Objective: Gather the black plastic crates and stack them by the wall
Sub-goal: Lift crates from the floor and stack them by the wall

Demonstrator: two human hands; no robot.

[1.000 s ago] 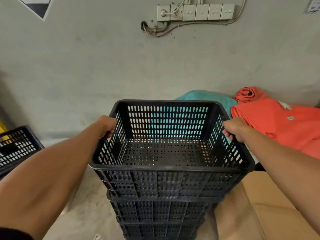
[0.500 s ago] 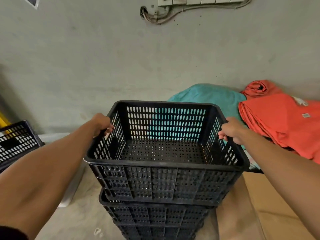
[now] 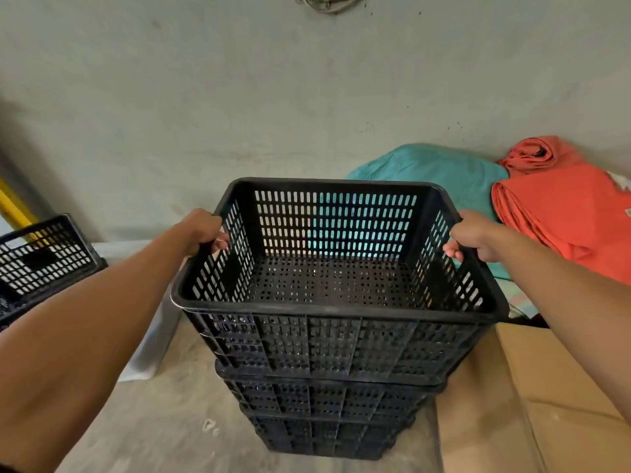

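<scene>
An empty black slotted plastic crate (image 3: pixel 334 339) is the top one of a stack of nested black crates (image 3: pixel 327 418) standing on the concrete floor near the grey wall (image 3: pixel 239 97). My left hand (image 3: pixel 205 230) grips the top crate's left rim, fingers curled through to the inside. On the opposite side, my right hand (image 3: pixel 473 235) grips the right rim the same way. How far the top crate has sunk into the one below is partly hidden. Another black crate (image 3: pixel 41 257) sits apart at the far left.
Teal cloth (image 3: pixel 430 165) and folded orange cloth (image 3: pixel 566 206) lie against the wall at right. Flat cardboard (image 3: pixel 532 404) covers the floor right of the stack. A white tray edge (image 3: pixel 150 349) lies left of it. A yellow bar (image 3: pixel 13 206) stands far left.
The view has tilted down and drawn back a little from the wall. The top crate, held at both rims, has come lower relative to the stack beneath it.
</scene>
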